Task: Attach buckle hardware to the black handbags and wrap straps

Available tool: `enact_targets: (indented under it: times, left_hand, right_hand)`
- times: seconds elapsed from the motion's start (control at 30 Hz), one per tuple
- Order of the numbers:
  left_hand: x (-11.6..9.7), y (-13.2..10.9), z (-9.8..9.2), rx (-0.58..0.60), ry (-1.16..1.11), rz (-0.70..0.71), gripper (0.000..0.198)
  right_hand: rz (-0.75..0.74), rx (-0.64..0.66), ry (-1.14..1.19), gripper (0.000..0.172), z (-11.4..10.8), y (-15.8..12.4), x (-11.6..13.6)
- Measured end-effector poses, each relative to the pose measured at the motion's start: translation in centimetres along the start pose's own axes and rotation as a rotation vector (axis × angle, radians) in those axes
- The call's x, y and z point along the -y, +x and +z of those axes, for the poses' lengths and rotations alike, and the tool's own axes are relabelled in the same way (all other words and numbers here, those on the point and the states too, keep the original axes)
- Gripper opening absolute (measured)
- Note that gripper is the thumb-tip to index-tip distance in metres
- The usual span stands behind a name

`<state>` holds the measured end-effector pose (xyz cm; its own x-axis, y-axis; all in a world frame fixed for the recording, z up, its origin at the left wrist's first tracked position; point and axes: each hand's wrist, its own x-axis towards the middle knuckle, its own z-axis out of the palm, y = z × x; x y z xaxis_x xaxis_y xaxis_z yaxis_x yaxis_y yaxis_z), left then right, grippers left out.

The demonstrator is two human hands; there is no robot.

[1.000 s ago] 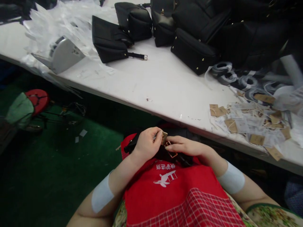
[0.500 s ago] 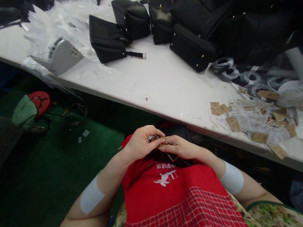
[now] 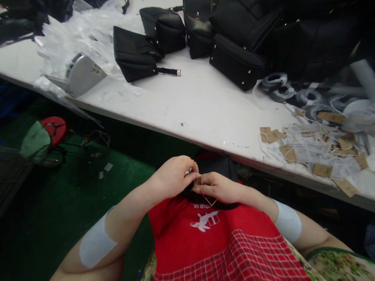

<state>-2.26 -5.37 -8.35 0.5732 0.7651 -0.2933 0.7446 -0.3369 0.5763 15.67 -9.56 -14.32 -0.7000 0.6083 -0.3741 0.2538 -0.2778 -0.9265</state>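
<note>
A black bag (image 3: 218, 166) rests at my lap against the red apron, partly covered by my hands. My left hand (image 3: 174, 177) is closed in a pinch at its near side; a small shiny silvery bit shows between the fingers, too small to name. Just right of it, my right hand (image 3: 219, 188) pinches a small gold metal fitting (image 3: 197, 181) between thumb and fingers. Below those fingers hangs a thin gold angular metal frame (image 3: 210, 201). The fingertips of both hands nearly meet, and they hide most of the fitting.
The white table (image 3: 193, 105) crosses in front of me. On it lie black bags (image 3: 137, 54), clear plastic bags (image 3: 88, 29), a grey tape dispenser (image 3: 84, 76), rolled strips (image 3: 278, 86) and a heap of tags (image 3: 316, 148). A red stool (image 3: 54, 130) stands at left.
My left hand has drawn slightly left and its forearm has swung outward. The gold fitting has shifted a little left with my right hand. The view has tilted slightly.
</note>
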Motion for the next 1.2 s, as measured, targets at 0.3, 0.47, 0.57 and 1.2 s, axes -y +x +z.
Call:
enact_targets:
  times: [0.3, 0.47, 0.57, 1.2]
  left_hand:
    - [0.6, -2.5, 1.0, 0.085, -0.201, 0.025, 0.013]
    - [1.0, -3.3, 1.3, -0.062, -0.487, 0.030, 0.014]
    - [0.9, -3.5, 2.0, -0.108, -0.763, -0.017, 0.017]
    - [0.7, -2.0, 2.3, -0.128, -0.370, 0.204, 0.011]
  right_hand:
    - [0.114, -0.050, 0.404, 0.048, -1.1, 0.1, -1.5]
    - [0.063, -0.052, 0.577, 0.048, -1.2, -0.1, -1.0]
    - [-0.005, 0.014, 0.580, 0.040, -1.3, -0.1, -1.0]
    - [-0.018, 0.052, 0.401, 0.039, -1.9, -0.7, -0.8]
